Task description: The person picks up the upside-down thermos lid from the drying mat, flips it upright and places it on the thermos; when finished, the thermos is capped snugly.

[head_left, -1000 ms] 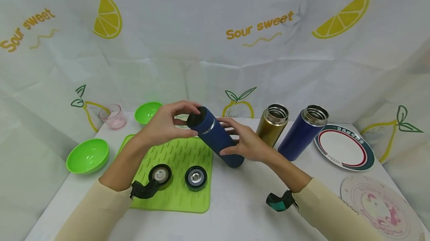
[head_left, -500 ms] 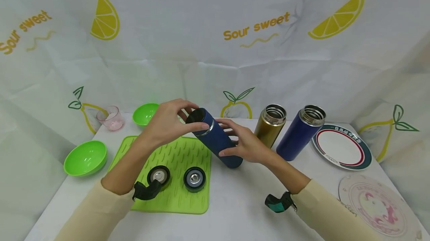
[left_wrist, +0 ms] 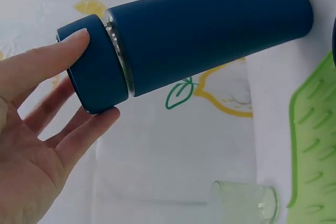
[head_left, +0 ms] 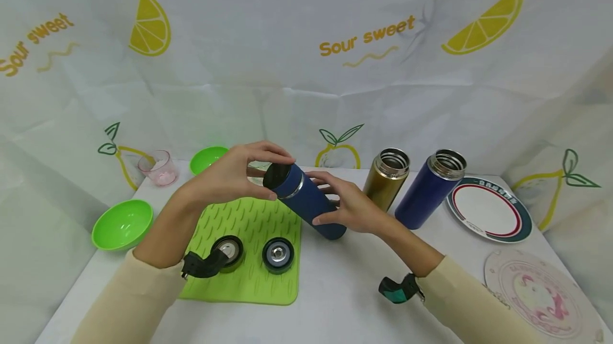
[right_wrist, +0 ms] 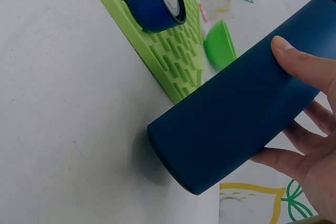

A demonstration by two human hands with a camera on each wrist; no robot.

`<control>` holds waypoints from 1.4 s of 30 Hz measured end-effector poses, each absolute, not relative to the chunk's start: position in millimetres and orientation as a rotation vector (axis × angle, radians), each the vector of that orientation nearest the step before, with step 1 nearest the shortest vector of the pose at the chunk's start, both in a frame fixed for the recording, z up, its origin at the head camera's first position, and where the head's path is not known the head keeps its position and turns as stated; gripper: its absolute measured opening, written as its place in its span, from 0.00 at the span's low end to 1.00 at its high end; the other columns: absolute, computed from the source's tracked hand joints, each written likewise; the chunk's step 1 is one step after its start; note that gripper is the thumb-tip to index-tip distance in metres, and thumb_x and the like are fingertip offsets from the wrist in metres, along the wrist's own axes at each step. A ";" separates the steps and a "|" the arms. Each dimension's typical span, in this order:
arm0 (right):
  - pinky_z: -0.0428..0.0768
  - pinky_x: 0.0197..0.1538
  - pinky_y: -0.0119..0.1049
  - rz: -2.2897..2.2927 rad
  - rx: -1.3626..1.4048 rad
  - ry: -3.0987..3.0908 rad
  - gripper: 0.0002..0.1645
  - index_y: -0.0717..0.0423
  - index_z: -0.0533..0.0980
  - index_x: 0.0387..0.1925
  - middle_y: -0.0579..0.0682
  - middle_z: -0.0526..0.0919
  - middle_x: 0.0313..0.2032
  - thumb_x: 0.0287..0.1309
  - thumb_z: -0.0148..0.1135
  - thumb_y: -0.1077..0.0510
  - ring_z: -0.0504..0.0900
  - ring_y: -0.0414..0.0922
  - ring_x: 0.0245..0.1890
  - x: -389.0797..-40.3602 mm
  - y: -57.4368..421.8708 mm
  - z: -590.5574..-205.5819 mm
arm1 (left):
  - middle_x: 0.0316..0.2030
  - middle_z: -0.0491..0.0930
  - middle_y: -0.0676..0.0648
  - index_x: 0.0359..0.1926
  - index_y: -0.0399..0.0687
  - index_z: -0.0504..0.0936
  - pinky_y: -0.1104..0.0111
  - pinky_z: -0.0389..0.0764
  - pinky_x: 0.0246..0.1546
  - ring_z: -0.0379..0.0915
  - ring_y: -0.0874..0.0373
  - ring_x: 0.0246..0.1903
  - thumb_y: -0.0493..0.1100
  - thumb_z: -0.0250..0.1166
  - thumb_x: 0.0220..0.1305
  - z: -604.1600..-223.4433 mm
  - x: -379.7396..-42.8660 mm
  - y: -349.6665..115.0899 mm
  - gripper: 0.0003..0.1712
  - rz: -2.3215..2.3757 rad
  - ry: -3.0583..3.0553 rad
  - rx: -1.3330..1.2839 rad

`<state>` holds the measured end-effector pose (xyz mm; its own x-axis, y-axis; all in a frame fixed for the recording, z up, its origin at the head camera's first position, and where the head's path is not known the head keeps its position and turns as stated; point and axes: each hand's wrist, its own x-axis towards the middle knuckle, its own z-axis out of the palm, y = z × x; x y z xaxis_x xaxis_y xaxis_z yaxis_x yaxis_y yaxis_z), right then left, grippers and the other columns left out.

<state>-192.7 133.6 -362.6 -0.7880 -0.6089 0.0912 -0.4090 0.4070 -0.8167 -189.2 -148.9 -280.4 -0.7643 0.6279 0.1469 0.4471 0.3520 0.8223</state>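
A dark blue thermos bottle leans left, its base near the table. My right hand grips its body, with the thumb and fingers on opposite sides in the right wrist view. At the top, my left hand pinches the matching blue lid by its edge. A silver band shows between lid and body; whether the lid is fully loose I cannot tell. Two round lids lie underside up on a green mat: a dark-rimmed lid partly behind the wrist camera, and a blue lid.
Right of my right hand stand a lidless gold thermos and a lidless purple-blue thermos. Beyond are a white plate and a pink round mat. Green bowls and a pink glass stand left.
My left hand shifted its fingers around the lid: the thumb lay across the top side half a second ago and now sits lower at the lid's edge. The right hand holds the bottle steady.
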 end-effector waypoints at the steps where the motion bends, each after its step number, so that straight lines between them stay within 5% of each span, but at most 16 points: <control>1: 0.78 0.65 0.63 -1.323 -0.903 2.441 0.55 0.46 0.60 0.77 0.55 0.68 0.75 0.52 0.78 0.61 0.73 0.60 0.71 -192.3 133.5 -362.4 | 0.66 0.73 0.45 0.66 0.48 0.79 0.48 0.83 0.61 0.70 0.47 0.66 0.32 0.78 0.51 -280.3 -188.6 -148.9 0.39 1.356 2.432 0.977; 5: 0.78 0.65 0.63 -1.331 -0.906 2.435 0.54 0.45 0.60 0.77 0.55 0.68 0.74 0.52 0.78 0.61 0.73 0.61 0.71 -191.3 132.8 -362.8 | 0.63 0.75 0.48 0.70 0.58 0.75 0.55 0.86 0.54 0.77 0.51 0.60 0.50 0.79 0.54 -278.4 -185.0 -143.6 0.42 1.163 2.676 0.864; 10: 0.79 0.66 0.61 -1.325 -0.919 2.438 0.54 0.46 0.60 0.76 0.55 0.69 0.74 0.52 0.78 0.61 0.74 0.60 0.70 -191.2 133.0 -364.8 | 0.46 0.85 0.52 0.62 0.61 0.81 0.64 0.83 0.38 0.83 0.57 0.43 0.71 0.71 0.54 -276.1 -181.8 -130.8 0.38 0.873 2.947 0.653; 14: 0.79 0.65 0.61 -1.310 -0.926 2.444 0.54 0.46 0.60 0.76 0.54 0.69 0.74 0.52 0.78 0.61 0.74 0.60 0.70 -191.4 132.9 -365.2 | 0.46 0.86 0.52 0.59 0.58 0.84 0.65 0.82 0.37 0.82 0.57 0.40 0.63 0.75 0.54 -272.9 -181.0 -130.0 0.33 0.917 2.898 0.719; 21: 0.79 0.65 0.62 -1.299 -0.940 2.439 0.54 0.47 0.60 0.77 0.54 0.68 0.74 0.52 0.78 0.61 0.74 0.60 0.70 -190.8 132.2 -364.3 | 0.65 0.74 0.45 0.66 0.52 0.80 0.53 0.87 0.53 0.73 0.46 0.64 0.31 0.77 0.52 -270.0 -181.6 -143.7 0.38 1.172 2.511 0.985; 25: 0.78 0.65 0.62 -1.313 -0.942 2.431 0.54 0.47 0.60 0.76 0.54 0.69 0.74 0.52 0.78 0.61 0.74 0.60 0.70 -191.2 131.8 -364.5 | 0.66 0.75 0.47 0.71 0.56 0.74 0.52 0.85 0.54 0.76 0.49 0.61 0.46 0.77 0.57 -270.5 -181.6 -141.9 0.40 1.080 2.668 0.874; 29: 0.78 0.65 0.62 -1.319 -0.946 2.425 0.54 0.47 0.60 0.77 0.54 0.69 0.74 0.53 0.78 0.61 0.74 0.60 0.70 -192.3 131.8 -365.2 | 0.52 0.84 0.49 0.65 0.59 0.79 0.60 0.84 0.43 0.83 0.54 0.45 0.66 0.74 0.55 -271.5 -181.6 -134.7 0.38 0.899 2.878 0.702; 32: 0.79 0.65 0.62 -1.310 -0.948 2.430 0.54 0.46 0.60 0.77 0.54 0.69 0.74 0.53 0.78 0.60 0.74 0.60 0.70 -192.7 131.8 -364.9 | 0.48 0.85 0.51 0.60 0.58 0.83 0.63 0.83 0.42 0.82 0.55 0.43 0.62 0.76 0.53 -271.7 -181.4 -133.5 0.34 0.913 2.867 0.745; 34: 0.79 0.65 0.63 -1.303 -0.948 2.434 0.54 0.46 0.60 0.77 0.54 0.69 0.74 0.53 0.78 0.60 0.74 0.60 0.70 -192.5 132.0 -364.2 | 0.52 0.83 0.50 0.60 0.56 0.83 0.61 0.86 0.46 0.81 0.53 0.49 0.52 0.79 0.53 -271.4 -181.2 -135.9 0.32 1.008 2.776 0.844; 37: 0.78 0.65 0.63 -1.302 -0.949 2.437 0.54 0.47 0.60 0.77 0.54 0.68 0.75 0.52 0.78 0.60 0.73 0.60 0.71 -192.1 132.2 -363.4 | 0.62 0.77 0.49 0.67 0.56 0.78 0.55 0.86 0.53 0.75 0.50 0.60 0.41 0.81 0.50 -270.8 -180.7 -139.5 0.42 1.058 2.666 0.959; 39: 0.78 0.65 0.63 -1.306 -0.951 2.436 0.54 0.48 0.60 0.76 0.54 0.68 0.74 0.52 0.78 0.61 0.73 0.61 0.71 -191.8 132.1 -363.1 | 0.64 0.74 0.46 0.71 0.56 0.74 0.52 0.86 0.54 0.75 0.49 0.61 0.43 0.81 0.50 -270.5 -180.2 -139.5 0.46 1.032 2.677 0.954; 42: 0.78 0.65 0.63 -1.311 -0.946 2.434 0.54 0.48 0.60 0.76 0.54 0.68 0.74 0.52 0.78 0.61 0.73 0.61 0.71 -191.3 131.6 -363.0 | 0.57 0.79 0.48 0.70 0.58 0.74 0.57 0.85 0.46 0.80 0.52 0.51 0.61 0.77 0.54 -271.0 -179.6 -135.2 0.44 0.886 2.838 0.817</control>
